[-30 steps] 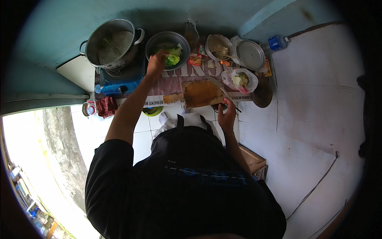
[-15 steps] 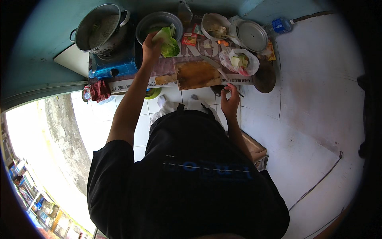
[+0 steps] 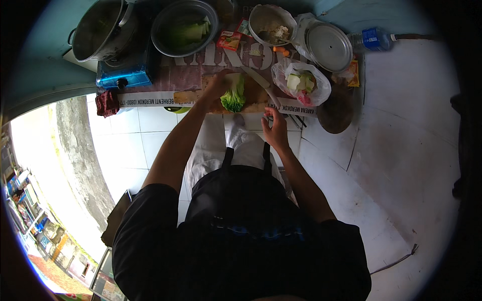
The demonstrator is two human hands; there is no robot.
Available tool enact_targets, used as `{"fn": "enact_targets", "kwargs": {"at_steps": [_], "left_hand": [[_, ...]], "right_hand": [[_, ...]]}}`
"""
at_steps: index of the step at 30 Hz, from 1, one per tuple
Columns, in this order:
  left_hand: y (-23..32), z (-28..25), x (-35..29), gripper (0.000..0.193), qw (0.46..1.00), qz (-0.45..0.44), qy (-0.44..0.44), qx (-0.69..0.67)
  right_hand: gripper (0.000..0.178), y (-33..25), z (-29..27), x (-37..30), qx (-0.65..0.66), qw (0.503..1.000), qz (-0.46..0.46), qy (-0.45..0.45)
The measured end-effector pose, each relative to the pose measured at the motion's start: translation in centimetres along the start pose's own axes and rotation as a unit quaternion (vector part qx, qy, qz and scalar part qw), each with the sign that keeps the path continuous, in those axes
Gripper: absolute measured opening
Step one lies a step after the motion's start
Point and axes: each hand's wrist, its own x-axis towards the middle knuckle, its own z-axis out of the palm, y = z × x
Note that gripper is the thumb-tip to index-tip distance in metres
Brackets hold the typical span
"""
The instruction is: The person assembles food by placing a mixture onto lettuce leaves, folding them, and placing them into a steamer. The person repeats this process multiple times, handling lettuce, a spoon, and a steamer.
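A green lettuce leaf point(image 3: 233, 96) lies over the wooden cutting board point(image 3: 257, 98), its frilly end toward me. My left hand point(image 3: 218, 84), dark and a little blurred, is closed at the leaf's pale stem end. Slanting across the board's right part is a knife point(image 3: 257, 78), blade pointing away and handle toward me. Just below that handle, my right hand point(image 3: 275, 125) has its fingers loosely bent and apart, with nothing visible in them. More pale green leaves point(image 3: 190, 34) sit in the grey metal basin point(image 3: 156, 37) behind the board.
A large pot point(image 3: 95, 37) stands on a blue stove point(image 3: 124, 75) at the left. Right of the board are a plastic bag point(image 3: 281, 75) with cut vegetables, a white bowl point(image 3: 254, 25), a round metal lid point(image 3: 329, 47) and a water bottle point(image 3: 374, 39). Seasoning packets point(image 3: 228, 40) lie beside the basin.
My left hand has brought the lettuce leaf from the basin down to the cutting board. My right hand remains near the table's front edge, close to the knife handle. The view has shifted.
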Motion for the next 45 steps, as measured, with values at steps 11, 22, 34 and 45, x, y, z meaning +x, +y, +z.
{"fn": "enact_targets", "kwargs": {"at_steps": [11,22,34,45], "left_hand": [[-1.2,1.3,-5.2,0.057,0.975,0.014,0.17,0.14],[-1.8,1.3,-6.3,0.017,0.959,-0.091,0.213,0.164],[2.4,2.1,-6.1,0.019,0.987,0.055,0.116,0.093],[7.2,5.0,7.3,0.069,0.991,-0.016,0.048,-0.12]], "right_hand": [[0.044,0.7,8.5,7.0,-0.029,0.993,0.108,-0.034],[0.026,1.5,9.8,8.5,-0.018,0.992,0.119,0.028],[0.031,-0.1,1.8,12.6,-0.048,0.987,-0.07,0.139],[0.055,2.0,-9.1,29.2,-0.335,0.936,-0.07,-0.079]]}}
